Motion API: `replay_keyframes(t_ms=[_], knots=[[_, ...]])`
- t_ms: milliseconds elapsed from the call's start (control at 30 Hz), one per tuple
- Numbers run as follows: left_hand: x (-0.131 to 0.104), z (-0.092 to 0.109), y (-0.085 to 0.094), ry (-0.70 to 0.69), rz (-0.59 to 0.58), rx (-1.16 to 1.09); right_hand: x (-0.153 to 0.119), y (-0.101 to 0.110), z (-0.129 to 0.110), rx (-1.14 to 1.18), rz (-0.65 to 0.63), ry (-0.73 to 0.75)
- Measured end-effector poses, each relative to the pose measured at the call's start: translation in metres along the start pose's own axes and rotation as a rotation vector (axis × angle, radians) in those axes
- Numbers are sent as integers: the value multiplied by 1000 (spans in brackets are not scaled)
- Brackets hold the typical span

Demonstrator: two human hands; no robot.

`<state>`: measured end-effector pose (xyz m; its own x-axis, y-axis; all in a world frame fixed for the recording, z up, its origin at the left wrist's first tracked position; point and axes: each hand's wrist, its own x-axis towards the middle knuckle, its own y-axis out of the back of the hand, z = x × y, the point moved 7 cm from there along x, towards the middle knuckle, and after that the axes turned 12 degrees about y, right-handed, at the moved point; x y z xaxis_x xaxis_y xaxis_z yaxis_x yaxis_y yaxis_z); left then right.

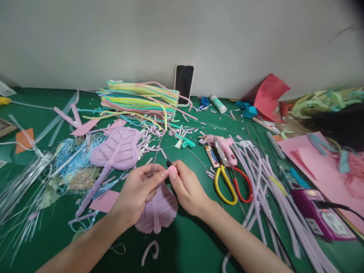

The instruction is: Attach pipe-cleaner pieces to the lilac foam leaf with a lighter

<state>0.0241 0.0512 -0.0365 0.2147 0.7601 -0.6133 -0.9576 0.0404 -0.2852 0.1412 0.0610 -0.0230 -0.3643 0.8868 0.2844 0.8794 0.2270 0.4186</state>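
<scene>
Near the centre, my left hand (139, 189) is closed, thumb against fingers, at the top of a ruffled lilac fan-shaped piece (156, 212) made of fuzzy stems. Thin dark strands rise from between its fingers. My right hand (187, 185) is wrapped round a small pink-and-black object (171, 169); its kind is mostly hidden by the fingers. The two thumbs nearly meet. A finished-looking lilac leaf-shaped fan (116, 149) with a wrapped handle lies left of my hands. Below them is a curled lilac pipe cleaner (150, 252) on the green table.
Scissors (224, 174) with yellow and red handles lie right, beside a pink glue gun (226, 148) and lilac pipe cleaners (264, 189). A phone (184, 81) leans against the wall by colourful pipe cleaners (139, 100). A purple device (321, 214) and paper sheets sit far right.
</scene>
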Motion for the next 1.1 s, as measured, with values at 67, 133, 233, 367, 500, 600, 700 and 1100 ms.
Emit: replay_keyframes(t_ms=[67,133,233,367,500,600,700,1100], knots=[[0,0,-2,16,-29,-7,0,0,0,-3,11,5],[0,0,-4,28,-49,-15,0,1,-1,-12,25,10],[1,0,-4,37,-52,-11,0,1,-1,-24,43,11],[2,-2,-4,51,-54,32,-1,1,-1,-35,62,28],[1,-3,-6,56,-47,46,-1,1,1,-91,93,23],[1,-3,-8,55,-31,43,-1,3,2,-115,132,7],[1,-3,-8,58,-23,42,0,2,1,-100,144,14],[0,-5,-6,26,3,119,1,10,4,-140,171,27]])
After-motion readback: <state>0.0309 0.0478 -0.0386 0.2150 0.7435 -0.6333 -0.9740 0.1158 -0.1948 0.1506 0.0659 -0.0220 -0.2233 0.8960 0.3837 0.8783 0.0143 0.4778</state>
